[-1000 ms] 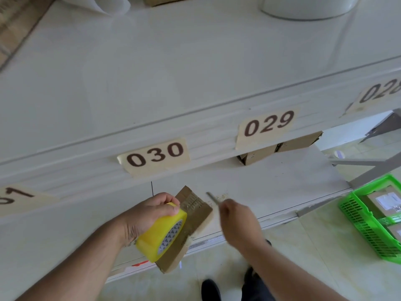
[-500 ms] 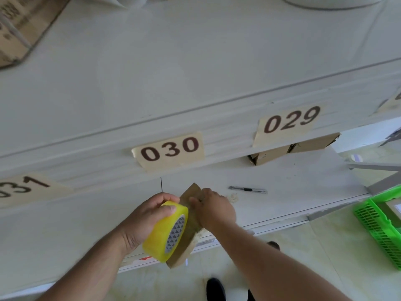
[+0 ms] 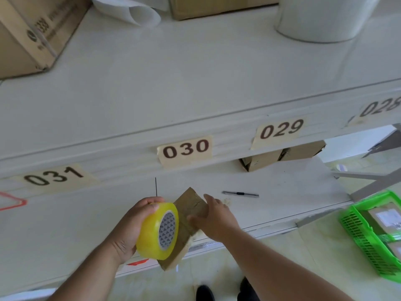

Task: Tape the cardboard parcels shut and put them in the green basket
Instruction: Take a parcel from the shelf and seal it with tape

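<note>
The left hand point(image 3: 130, 227) is curled round a yellow roll of tape point(image 3: 159, 231), holding it against the near left part of a small flat cardboard parcel point(image 3: 191, 208). The parcel lies at the near edge of the lower white shelf point(image 3: 282, 192), one corner sticking out over the floor. The right hand point(image 3: 213, 216) rests on the parcel's right side with its fingers fairly straight and spread, pressing rather than gripping. A slim utility knife point(image 3: 240, 194) lies on the shelf just right of that hand, apart from it. The green basket point(image 3: 360, 231) sits on the floor at the far right, with taped parcels inside. Labels 031, 030 point(image 3: 185, 148), 029 and 028 run along the upper shelf's front edge
</note>
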`<state>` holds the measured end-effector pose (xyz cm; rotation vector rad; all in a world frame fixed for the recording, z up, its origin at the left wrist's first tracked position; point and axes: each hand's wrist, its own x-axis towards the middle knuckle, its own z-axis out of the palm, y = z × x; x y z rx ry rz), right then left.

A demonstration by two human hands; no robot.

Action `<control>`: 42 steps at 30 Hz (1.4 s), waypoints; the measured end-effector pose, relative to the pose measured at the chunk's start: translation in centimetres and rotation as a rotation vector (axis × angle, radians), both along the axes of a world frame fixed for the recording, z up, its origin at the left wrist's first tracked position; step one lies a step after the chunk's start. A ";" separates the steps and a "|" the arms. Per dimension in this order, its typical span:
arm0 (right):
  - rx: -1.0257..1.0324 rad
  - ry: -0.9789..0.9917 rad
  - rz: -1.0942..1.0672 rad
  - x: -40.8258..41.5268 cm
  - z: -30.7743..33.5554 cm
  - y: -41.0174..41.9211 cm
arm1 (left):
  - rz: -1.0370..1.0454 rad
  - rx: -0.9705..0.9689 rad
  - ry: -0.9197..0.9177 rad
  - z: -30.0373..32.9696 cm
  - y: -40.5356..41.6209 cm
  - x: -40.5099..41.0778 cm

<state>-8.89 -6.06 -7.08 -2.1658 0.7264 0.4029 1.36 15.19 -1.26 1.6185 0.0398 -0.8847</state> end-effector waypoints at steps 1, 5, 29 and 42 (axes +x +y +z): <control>-0.110 -0.041 0.012 -0.7 0.0 0.4 | 0.086 -0.053 0.074 -0.2 0.2 0.0; -0.433 -0.394 0.210 -3.6 0.2 4.2 | 0.384 -0.255 0.308 -0.5 1.3 -0.4; -0.564 0.078 0.649 -0.1 1.4 10.2 | 0.874 -0.777 0.298 1.2 7.7 -0.8; 0.340 -0.332 -0.050 -2.3 10.4 6.3 | 0.573 -0.603 0.080 5.5 2.2 -4.8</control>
